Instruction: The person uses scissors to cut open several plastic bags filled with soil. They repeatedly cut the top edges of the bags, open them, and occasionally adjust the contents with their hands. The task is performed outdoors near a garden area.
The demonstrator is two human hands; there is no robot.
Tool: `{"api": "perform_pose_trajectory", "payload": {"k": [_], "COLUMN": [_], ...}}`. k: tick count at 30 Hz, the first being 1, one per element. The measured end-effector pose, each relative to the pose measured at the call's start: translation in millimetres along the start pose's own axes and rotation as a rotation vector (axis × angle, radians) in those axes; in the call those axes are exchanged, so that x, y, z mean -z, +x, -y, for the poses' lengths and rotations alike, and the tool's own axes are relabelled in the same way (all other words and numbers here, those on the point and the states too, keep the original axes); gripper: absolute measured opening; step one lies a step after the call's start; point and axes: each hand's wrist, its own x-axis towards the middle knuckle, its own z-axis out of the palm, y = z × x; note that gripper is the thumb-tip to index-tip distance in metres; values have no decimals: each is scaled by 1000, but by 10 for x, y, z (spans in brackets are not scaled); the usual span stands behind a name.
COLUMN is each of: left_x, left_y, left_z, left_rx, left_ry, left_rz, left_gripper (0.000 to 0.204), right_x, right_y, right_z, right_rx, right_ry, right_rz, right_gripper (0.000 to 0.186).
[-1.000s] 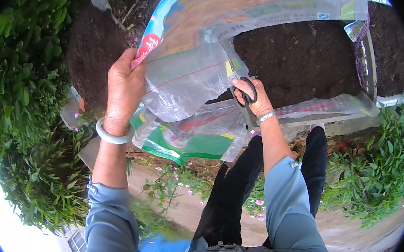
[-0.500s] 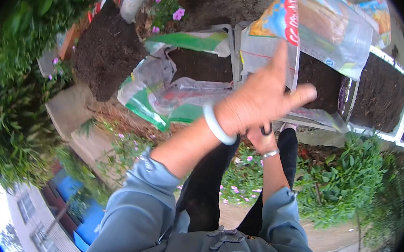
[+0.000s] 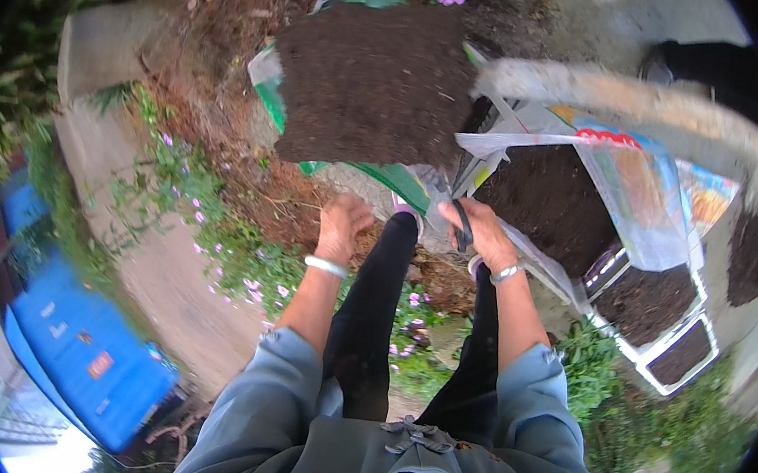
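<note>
Black-handled scissors (image 3: 461, 229) are in my right hand (image 3: 488, 239), whose fingers wrap round the handle. Their blades point away from me, beside the edge of a soil-filled bag, and are hard to make out there. My left hand (image 3: 341, 225) hangs over the ground to the left, fingers loosely bent and holding nothing. A large mass of dark soil (image 3: 372, 83) lies just beyond both hands. Green and white plastic (image 3: 269, 96) shows round its edges. To the right, a cut-open bag with a clear and colourful printed flap (image 3: 638, 190) surrounds more soil (image 3: 540, 203).
White-framed planters (image 3: 673, 355) with soil extend to the right. A thick pale trunk or pole (image 3: 634, 97) crosses the upper right. Pink flowers (image 3: 248, 292) and green plants (image 3: 592, 361) grow near my legs. A blue container (image 3: 82, 335) stands at the lower left.
My left hand has drawn back from the printed bag toward the lower left. My right hand with the scissors has moved forward to the soil bag's edge. The view has turned, shifting everything.
</note>
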Motion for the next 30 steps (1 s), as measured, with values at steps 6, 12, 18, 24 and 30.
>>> {"api": "perform_pose_trajectory", "payload": {"k": [6, 12, 18, 24, 30], "left_x": [227, 291, 446, 487, 578], "left_y": [612, 982, 1129, 1053, 1046], "left_z": [-244, -585, -593, -637, -671], "left_rx": [-8, -42, -118, -173, -157], "left_ry": [-479, -110, 40, 135, 234], "left_rz": [-212, -287, -316, -311, -263], "left_gripper": [81, 41, 15, 13, 16], "right_x": [-127, -482, -682, -718, -621], "right_y": [172, 179, 282, 298, 191], "right_z": [-117, -126, -80, 9, 33], "right_rx": [-151, -84, -93, -104, -108], "right_ry": [-225, -802, -841, -807, -730], "right_rz": [-3, -85, -116, -114, -120], "right_gripper": [52, 65, 62, 59, 58]}}
